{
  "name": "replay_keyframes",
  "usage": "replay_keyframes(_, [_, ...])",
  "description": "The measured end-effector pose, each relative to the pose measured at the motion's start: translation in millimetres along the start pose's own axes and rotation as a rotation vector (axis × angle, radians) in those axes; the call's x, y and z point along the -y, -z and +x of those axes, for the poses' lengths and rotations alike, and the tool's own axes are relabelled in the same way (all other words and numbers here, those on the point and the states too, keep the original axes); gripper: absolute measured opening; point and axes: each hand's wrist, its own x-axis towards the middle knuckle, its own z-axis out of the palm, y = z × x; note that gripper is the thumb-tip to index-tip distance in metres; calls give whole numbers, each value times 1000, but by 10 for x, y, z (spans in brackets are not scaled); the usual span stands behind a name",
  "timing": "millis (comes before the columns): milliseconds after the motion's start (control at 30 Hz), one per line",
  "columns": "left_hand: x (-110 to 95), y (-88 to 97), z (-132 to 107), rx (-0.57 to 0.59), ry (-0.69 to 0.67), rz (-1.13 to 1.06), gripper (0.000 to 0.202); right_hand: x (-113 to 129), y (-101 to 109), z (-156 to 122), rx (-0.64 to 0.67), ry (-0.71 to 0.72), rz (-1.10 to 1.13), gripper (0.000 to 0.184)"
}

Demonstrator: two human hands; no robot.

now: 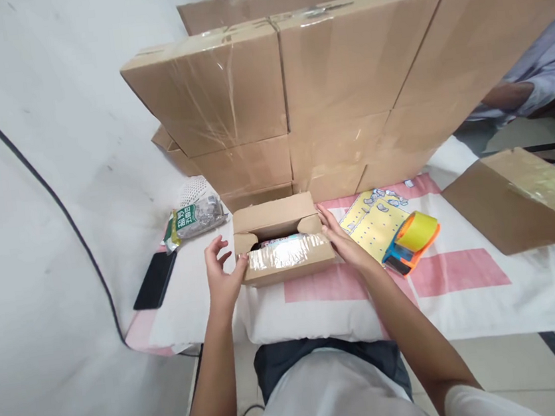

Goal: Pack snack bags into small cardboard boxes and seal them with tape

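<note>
Two bare hands at one small, open brown cardboard box, centre of the clock, resting on the cloth. Left hand at 9: thumb at the near corner, fingers curled and spread away from it. Right hand at 3: fingers extended along the box end; cannot tell whether they pinch it. Contents mostly hidden.

Surroundings: a tall stack of taped brown cardboard boxes, 12 to 2, just beyond the small box, blocking much of the view behind. At 10, a clear plastic bag with green-and-white label; at 9, a flat black phone. At 3, a yellow printed sheet, partly under an orange-and-blue tape dispenser with yellow roll; farther out, a larger brown cardboard box. At 2, another person's pale sleeve.

Surface: white-and-pink cloth. Room: scuffed white wall, black cable, pale tiled floor.
</note>
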Motion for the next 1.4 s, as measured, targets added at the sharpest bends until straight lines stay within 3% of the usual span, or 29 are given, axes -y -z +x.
replay_keyframes(133, [-8,36,265,283,133,-80,94,35,-46,98,-43,32,92,76])
replay_keyframes(200, [-90,80,362,362,62,-117,100,40,-64,147,-80,67,132,73])
replay_keyframes(267, [-232,128,384,358,-61,-59,91,29,-72,154,-122,157,103,70])
replay_keyframes(400, [-569,135,155,469,-288,411,40,-12,-72,65,-163,365,-121,62])
replay_keyframes(433, [-640,93,58,486,-326,530,38,-19,-77,41,-168,382,-159,61])
replay_keyframes(567, [-802,-247,-306,463,-450,799,66,-26,-105,-32,-197,386,-212,63])
replay_keyframes(633, [-811,-425,-404,482,-490,866,63,-32,-61,-128,-265,409,-243,55])
replay_keyframes(700, [-788,-537,-432,479,-502,912,60,-57,82,-313,-488,469,-300,42])
replay_keyframes(800, [-738,-575,-390,474,-509,936,61,-164,491,-704,-1118,482,-366,39])
replay_keyframes(867, [-715,-559,-348,478,-509,934,61,-289,812,-938,-1462,278,-317,38])
replay_keyframes(900, [-708,-549,-330,481,-506,932,60,-361,953,-1022,-1532,167,-220,37])
replay_keyframes(933, [-704,-540,-314,486,-502,930,59,-435,1067,-1080,-1519,62,-77,36])
replay_keyframes(1000, [-704,-523,-296,497,-499,927,58,-564,1194,-1122,-1345,-99,194,35])
replay_keyframes(1067, [-721,-508,-296,513,-509,926,58,-645,1197,-1096,-1153,-170,283,38])
replay_keyframes(1200, [-817,-513,-317,534,-511,946,64,-687,1061,-975,-1041,-107,141,51])
replay_keyframes(1400, [-967,-618,-244,507,-486,991,70,-753,955,-878,-927,3,319,50])
